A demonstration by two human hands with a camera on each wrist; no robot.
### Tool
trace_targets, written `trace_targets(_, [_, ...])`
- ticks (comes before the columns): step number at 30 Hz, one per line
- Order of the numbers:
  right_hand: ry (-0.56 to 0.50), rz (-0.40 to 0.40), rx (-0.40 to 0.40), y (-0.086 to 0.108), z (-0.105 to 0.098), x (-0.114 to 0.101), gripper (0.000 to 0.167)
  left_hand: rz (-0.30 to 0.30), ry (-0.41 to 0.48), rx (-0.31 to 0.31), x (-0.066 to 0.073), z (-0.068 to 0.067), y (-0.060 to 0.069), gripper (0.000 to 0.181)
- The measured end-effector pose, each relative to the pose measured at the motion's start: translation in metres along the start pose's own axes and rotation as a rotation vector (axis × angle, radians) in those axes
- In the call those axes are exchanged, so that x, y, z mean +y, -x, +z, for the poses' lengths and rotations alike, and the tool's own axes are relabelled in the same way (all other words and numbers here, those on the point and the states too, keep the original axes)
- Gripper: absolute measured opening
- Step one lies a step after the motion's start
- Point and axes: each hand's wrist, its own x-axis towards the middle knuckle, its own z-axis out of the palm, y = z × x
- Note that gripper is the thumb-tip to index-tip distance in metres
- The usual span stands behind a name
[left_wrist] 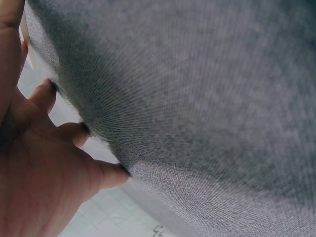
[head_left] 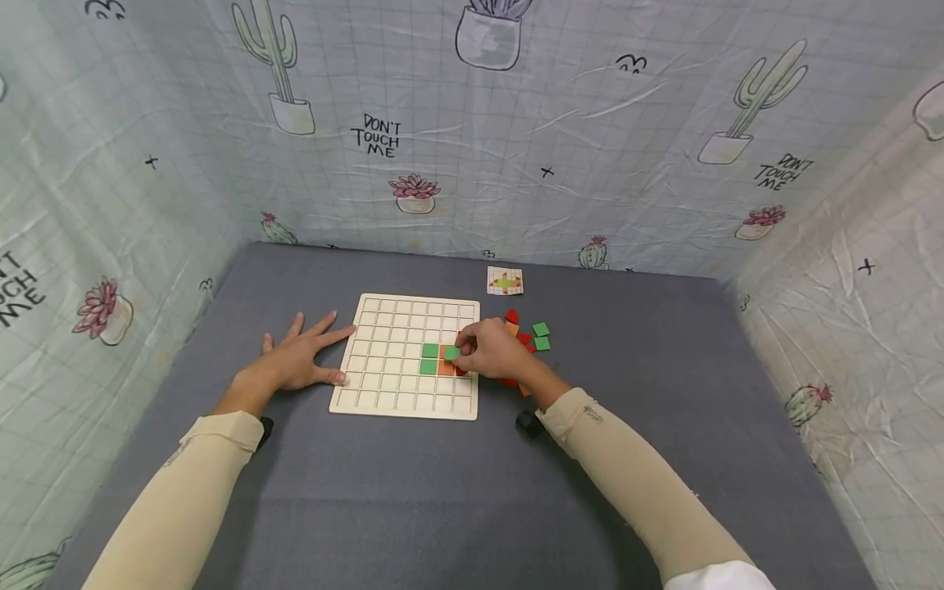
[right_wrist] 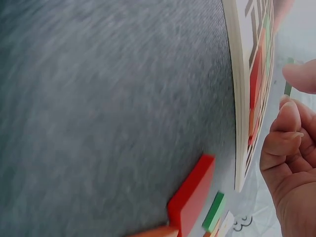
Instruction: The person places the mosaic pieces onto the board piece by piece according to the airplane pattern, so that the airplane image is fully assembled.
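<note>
**Right hand pinches a green tile over the gridded board**

We see the green tile over the right-hand part of the board, clamped between the thumb and fingertips of the right hand; we cannot tell whether it touches what is beneath it. Just beside it, on the board, we find two placed green squares, one nearer the tabletop's front edge than the other, then an orange square and, partly under the fingers, a red piece.

The board lies flat, somewhat left of the tabletop's middle. At its left edge we see the left hand with its fingers spread apart, thumb and index finger touching the board's rim.

Just off the board's right edge we find loose red pieces and orange pieces, some hidden by the right hand and wrist. Beyond them, toward the tabletop's right edge, lie two loose green squares.

Near the tabletop's far edge we see a small picture card with a coloured pattern. The grey tabletop meets a pale cloth printed with potted cacti. Beige sleeves cover both forearms.
</note>
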Motion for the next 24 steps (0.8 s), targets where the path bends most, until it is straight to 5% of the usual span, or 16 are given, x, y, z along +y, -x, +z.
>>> trace_targets(24, [0.019,-0.016,0.011,-0.026,0.025,-0.019,0.011,-0.004,0.003,-0.006,0.0,-0.002,0.001,0.105])
